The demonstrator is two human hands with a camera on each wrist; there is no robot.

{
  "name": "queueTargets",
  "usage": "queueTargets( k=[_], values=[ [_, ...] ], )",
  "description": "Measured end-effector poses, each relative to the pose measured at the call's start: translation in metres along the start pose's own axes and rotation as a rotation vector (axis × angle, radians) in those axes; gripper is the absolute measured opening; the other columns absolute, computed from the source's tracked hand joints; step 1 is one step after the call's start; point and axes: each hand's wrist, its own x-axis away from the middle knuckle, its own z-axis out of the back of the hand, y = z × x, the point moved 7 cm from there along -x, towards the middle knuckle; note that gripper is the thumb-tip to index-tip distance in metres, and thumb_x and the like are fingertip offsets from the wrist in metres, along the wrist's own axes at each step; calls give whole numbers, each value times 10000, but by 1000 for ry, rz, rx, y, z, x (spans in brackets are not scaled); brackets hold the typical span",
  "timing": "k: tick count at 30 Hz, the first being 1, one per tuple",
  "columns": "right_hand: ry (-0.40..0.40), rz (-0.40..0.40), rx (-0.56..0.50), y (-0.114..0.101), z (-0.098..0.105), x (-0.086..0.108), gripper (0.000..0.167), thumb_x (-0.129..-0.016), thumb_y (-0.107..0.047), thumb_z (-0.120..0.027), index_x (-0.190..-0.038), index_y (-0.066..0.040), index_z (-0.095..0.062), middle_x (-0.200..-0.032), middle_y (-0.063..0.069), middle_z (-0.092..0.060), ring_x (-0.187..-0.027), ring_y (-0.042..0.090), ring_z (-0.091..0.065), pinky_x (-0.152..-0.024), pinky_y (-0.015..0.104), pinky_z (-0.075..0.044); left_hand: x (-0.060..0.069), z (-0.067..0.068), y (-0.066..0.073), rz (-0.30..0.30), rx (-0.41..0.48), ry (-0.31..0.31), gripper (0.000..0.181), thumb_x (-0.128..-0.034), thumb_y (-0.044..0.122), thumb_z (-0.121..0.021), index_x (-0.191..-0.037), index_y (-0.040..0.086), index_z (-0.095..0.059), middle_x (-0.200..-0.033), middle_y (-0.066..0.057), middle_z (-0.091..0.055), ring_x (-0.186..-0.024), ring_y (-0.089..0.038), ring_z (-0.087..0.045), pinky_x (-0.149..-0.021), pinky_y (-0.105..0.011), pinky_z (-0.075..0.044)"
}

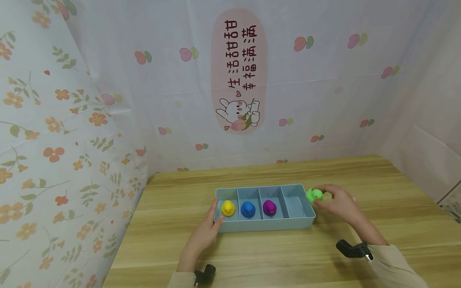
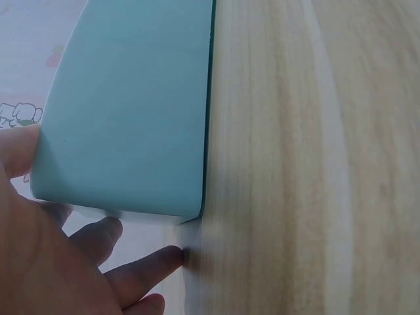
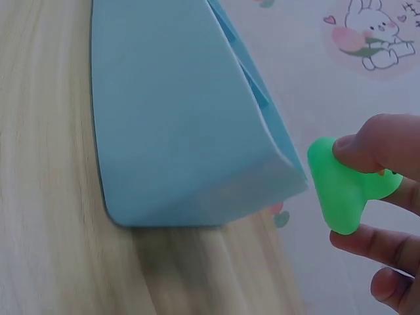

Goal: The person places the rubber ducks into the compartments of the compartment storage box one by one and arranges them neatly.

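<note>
A pale blue box (image 1: 266, 225) with a row of compartments stands on the table. My left hand (image 1: 204, 232) holds its left end, the thumb at the front rim and the fingers along the end wall. Between thumb and fingers, my right hand (image 1: 338, 202) pinches a green toy duck (image 1: 314, 195) just outside the box's right end, level with the rim. In the right wrist view the green duck (image 3: 341, 184) is apart from the box (image 3: 177, 118). From the left, a yellow duck (image 1: 228, 208), a blue duck (image 1: 248, 209) and a purple duck (image 1: 269, 207) each sit in their own compartment; the rightmost compartment (image 1: 296, 206) holds nothing.
The wooden table (image 1: 173, 208) runs back to a hanging cloth (image 1: 173, 100) printed with hearts and a rabbit. A flowered cloth (image 1: 54, 160) hangs along the left side. Dark wrist camera mounts (image 1: 351, 249) sit at both sleeves.
</note>
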Motion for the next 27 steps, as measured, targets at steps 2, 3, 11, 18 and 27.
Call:
queueTargets(
  k=[2, 3, 11, 18, 27],
  values=[
    [-1, 13, -8, -4, 0, -1, 378, -811, -206, -752, -1143, -50, -665, -1107, 179, -654, -999, 356, -561, -737, 378, -418, 0, 0, 0, 0, 1, 0, 651, -1018, 413, -394, -1550, 164, -112, -1585, -132, -199, -1416, -403, -260, -1126, -588, -244],
    [-1, 20, -10, -6, -1, -2, 373, -811, -201, -751, -1141, -52, -664, -1105, 176, -655, -1000, 355, -562, -738, 382, -424, -1, 0, 0, 0, 4, -1, 646, -1020, 399, -397, -1550, 163, -111, -1586, -131, -196, -1417, -401, -257, -1126, -588, -243],
    [-17, 71, -31, -23, -6, -8, 335, -792, -181, -756, -1100, -77, -673, -1080, 134, -664, -982, 330, -569, -740, 394, -396, -3, -3, -2, 9, 3, -1, 625, -1026, 322, -415, -1550, 169, -110, -1585, -136, -199, -1419, -399, -257, -1129, -584, -240],
    [-30, 177, -22, -35, -18, -12, 285, -732, -108, -782, -999, -67, -694, -955, 70, -675, -918, 302, -584, -804, 498, -419, -3, -2, -1, 14, 18, -3, 627, -1025, 323, -416, -1551, 174, -107, -1589, -130, -187, -1424, -394, -246, -1133, -584, -230],
    [-81, 165, 60, -41, -34, -16, 287, -695, -148, -809, -957, -109, -700, -912, 17, -668, -863, 264, -485, -684, 437, -258, -2, 0, 1, 22, 15, -2, 633, -1022, 327, -423, -1551, 180, -108, -1591, -120, -181, -1421, -394, -255, -1129, -585, -237]
  ],
)
